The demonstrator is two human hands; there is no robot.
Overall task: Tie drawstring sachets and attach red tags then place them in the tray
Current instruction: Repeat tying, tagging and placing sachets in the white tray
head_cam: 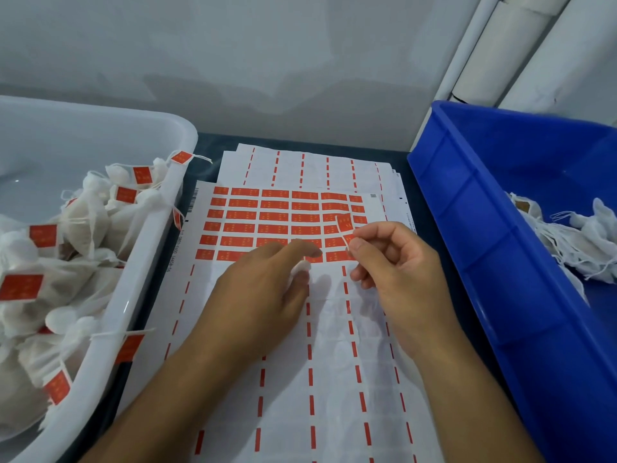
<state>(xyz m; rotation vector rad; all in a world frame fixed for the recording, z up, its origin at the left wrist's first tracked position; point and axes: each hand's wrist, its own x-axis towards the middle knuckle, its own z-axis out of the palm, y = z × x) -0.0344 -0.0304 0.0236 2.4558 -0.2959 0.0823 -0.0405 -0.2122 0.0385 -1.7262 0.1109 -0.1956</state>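
Observation:
A sheet of red tag stickers (267,215) lies in the middle of the table. My right hand (397,279) pinches one red tag (344,225) between thumb and forefinger, lifted partly off the sheet. My left hand (263,295) rests low over the sheet and holds a small white sachet (300,268); only a bit of it shows under the fingers. The white tray (157,228) on the left holds several tied sachets with red tags (43,235).
A blue bin (467,228) on the right holds several white sachets (574,242) without tags. More sticker backing sheets (317,168) lie behind the red one. White pipes (521,45) stand at the back right against the wall.

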